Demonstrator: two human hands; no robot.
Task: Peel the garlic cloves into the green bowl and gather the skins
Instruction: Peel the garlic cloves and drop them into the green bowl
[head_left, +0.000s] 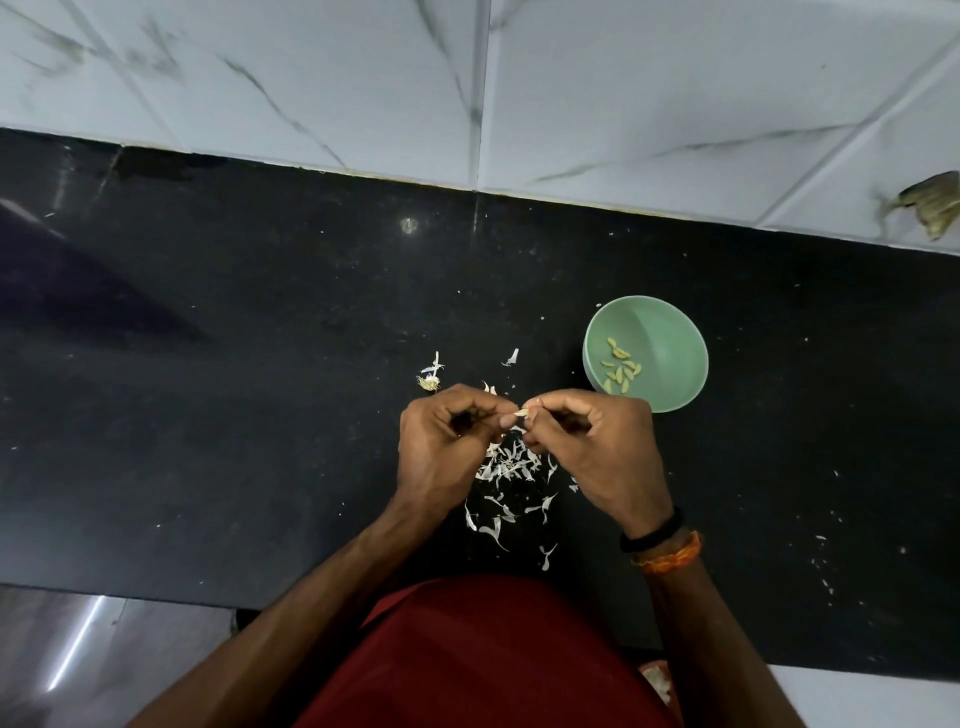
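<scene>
- A red garment (483, 660) fills the near edge of the view, cut off by the frame; no writing or label can be read anywhere.
- Two bands sit on the right wrist: a black band (652, 532) and an orange thread band (670, 555).
- A loose pile of white garlic skins (506, 478) lies on the black tabletop (208, 415) below and between the hands, too many and too overlapped to count.
- The left hand (441, 447) and right hand (592, 447) meet fingertip to fingertip above the pile, fingers curled, both pinching one small garlic clove (522, 413); it is mostly hidden by the fingers.
- A dried garlic root end (429, 383) lies just beyond the left hand, with two stray skin pieces near it.
- The green bowl (670, 332) stands just beyond the right hand, holding about eight peeled cloves (619, 369); their exact count is hard to make out.
- Farthest, a white marbled tile wall (363, 78), with a blurred brownish object (932, 202) cut off at right.
</scene>
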